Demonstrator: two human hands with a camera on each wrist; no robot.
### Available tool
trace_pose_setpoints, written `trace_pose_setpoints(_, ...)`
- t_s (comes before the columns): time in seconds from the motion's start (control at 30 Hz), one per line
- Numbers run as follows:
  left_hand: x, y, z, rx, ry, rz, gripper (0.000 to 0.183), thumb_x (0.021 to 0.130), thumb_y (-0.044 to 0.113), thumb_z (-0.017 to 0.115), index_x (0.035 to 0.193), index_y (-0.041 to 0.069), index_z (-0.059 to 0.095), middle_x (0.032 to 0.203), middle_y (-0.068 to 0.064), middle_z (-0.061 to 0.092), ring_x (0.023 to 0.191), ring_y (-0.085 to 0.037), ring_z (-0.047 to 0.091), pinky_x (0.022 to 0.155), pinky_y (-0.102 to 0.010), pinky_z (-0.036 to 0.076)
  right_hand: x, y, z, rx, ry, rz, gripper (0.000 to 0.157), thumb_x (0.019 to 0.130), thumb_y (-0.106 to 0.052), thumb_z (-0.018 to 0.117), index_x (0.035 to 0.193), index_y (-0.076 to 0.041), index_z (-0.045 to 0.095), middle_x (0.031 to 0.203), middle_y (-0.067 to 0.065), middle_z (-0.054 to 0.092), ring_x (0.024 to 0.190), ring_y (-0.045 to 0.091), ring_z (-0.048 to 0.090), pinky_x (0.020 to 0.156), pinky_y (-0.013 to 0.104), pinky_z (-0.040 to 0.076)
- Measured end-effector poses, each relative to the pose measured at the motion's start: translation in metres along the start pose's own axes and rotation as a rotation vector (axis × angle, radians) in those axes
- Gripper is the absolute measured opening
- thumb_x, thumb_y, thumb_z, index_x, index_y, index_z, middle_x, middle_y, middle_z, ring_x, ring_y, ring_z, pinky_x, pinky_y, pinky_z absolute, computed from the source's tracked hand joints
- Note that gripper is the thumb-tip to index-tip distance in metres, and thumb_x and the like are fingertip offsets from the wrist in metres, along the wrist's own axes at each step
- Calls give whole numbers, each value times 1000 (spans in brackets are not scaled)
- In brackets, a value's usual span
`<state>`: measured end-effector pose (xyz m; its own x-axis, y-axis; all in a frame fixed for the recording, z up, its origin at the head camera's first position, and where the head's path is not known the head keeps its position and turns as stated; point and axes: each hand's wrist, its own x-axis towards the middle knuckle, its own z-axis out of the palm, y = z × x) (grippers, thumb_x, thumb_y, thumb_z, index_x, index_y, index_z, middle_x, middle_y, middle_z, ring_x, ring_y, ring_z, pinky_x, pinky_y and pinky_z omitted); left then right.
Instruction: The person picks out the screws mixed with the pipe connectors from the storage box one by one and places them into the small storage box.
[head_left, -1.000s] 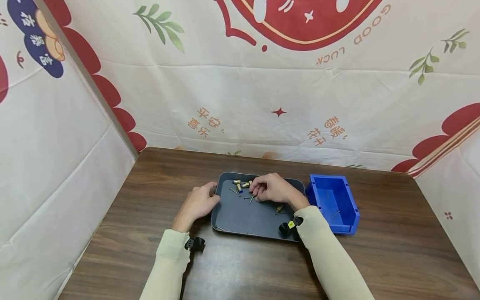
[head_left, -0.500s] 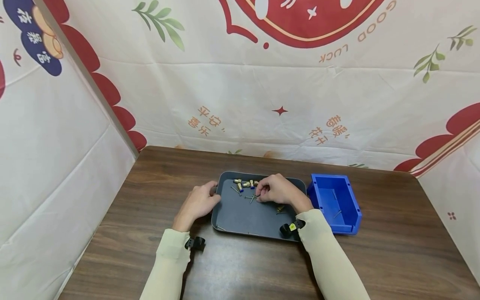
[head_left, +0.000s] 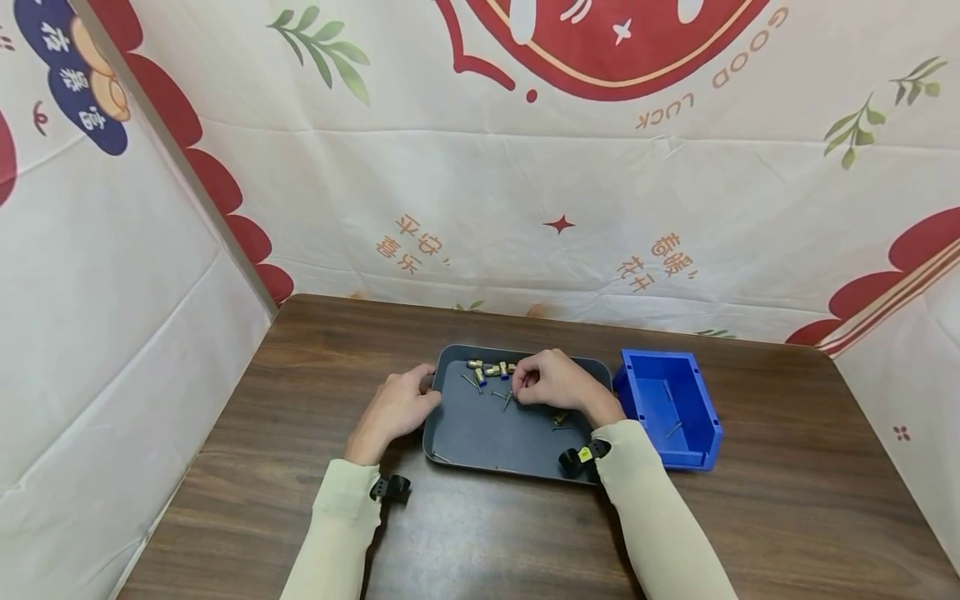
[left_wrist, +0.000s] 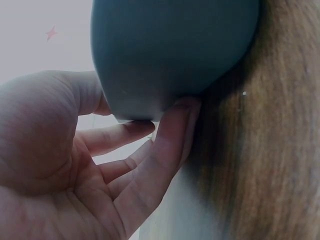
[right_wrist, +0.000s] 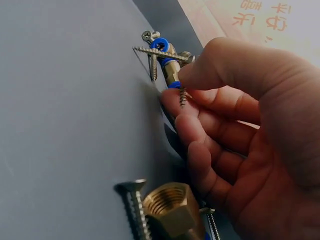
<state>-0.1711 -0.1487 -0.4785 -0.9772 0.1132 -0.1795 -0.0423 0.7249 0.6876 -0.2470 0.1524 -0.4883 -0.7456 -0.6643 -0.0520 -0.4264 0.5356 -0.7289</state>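
My left hand (head_left: 397,407) holds the left rim of a dark grey tray (head_left: 480,429); the left wrist view shows its fingertips against the tray's outer wall (left_wrist: 170,55). Over the tray's far half, my right hand (head_left: 553,382) pinches a screw (right_wrist: 183,97) between thumb and forefinger, its threaded tip showing below the thumb. More screws (head_left: 471,382) lie close by, one crossing over another in the right wrist view. Brass fittings with blue collars (head_left: 481,377) are grouped at the tray's far side. Nearer the right wrist camera lie a brass hex fitting (right_wrist: 172,207) and another screw (right_wrist: 134,200).
A blue plastic bin (head_left: 701,458) stands right of the tray, with screws (head_left: 674,429) inside. One more screw (head_left: 441,457) lies at the tray's near left corner. The wooden table (head_left: 795,467) ends at a printed cloth backdrop (head_left: 480,183).
My right hand has shifted slightly right, uncovering more brass fittings. The crossed screws beside its fingertips have moved a little. A screw in the blue bin lies further right. My left hand has stayed put.
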Motion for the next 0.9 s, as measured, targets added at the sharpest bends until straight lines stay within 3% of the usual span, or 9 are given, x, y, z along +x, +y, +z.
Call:
trace_pose_setpoints(0.27,0,1,0,-4,4,-1,53,104,22,64,156,9,62,120,-12,78,92,-20,72,87,-48,58,1,1,0,45,28,-4,16,92,-1,80,90,-17,77,83,-6,71,76,15,64,72,30,55)
trace_pose_setpoints(0.9,0,0,0,-8,6,-6,53,103,22,65,156,10,62,116,-9,78,90,-19,72,86,-47,58,2,-4,0,35,13,13,15,90,2,80,92,-13,81,82,-7,72,76,14,65,71,30,56)
